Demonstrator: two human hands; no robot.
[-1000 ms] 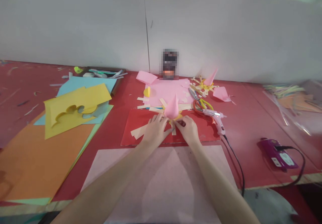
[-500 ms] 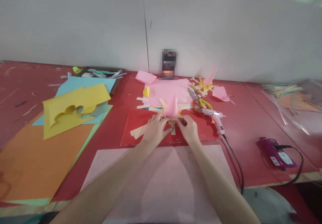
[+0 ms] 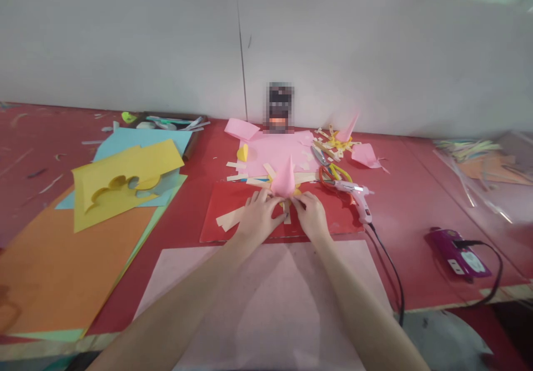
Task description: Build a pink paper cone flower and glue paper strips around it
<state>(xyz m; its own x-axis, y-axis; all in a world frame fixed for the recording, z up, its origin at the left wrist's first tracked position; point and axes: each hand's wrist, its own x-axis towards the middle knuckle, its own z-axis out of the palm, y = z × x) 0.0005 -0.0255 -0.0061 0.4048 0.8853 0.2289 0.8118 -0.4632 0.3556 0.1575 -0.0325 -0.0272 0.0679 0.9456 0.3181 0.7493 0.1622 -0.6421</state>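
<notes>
A pink paper cone (image 3: 285, 178) stands point up over cream paper strips (image 3: 231, 219) and yellow paper on a red board (image 3: 345, 215). At the left of the cone's base, my left hand (image 3: 259, 216) is closed with its fingertips on the lower edge and its thumb low in front. My right hand (image 3: 311, 214) pinches the base from the right. The exact grip points are partly hidden by the fingers. Close by on the right lie scissors (image 3: 340, 172) with red and yellow handles and a pink glue gun (image 3: 360, 200).
Yellow paper (image 3: 104, 187) with a cut-out lies on orange paper (image 3: 62, 271) at left. A second pink cone (image 3: 346, 131) stands at the back. The glue gun's black cable (image 3: 389, 265) runs off the front edge. A purple power box (image 3: 460, 254) sits at right.
Both hands stay at the cone's base with only slight finger shifts. My left thumb has moved a little upward, and the cone sits almost the same.
</notes>
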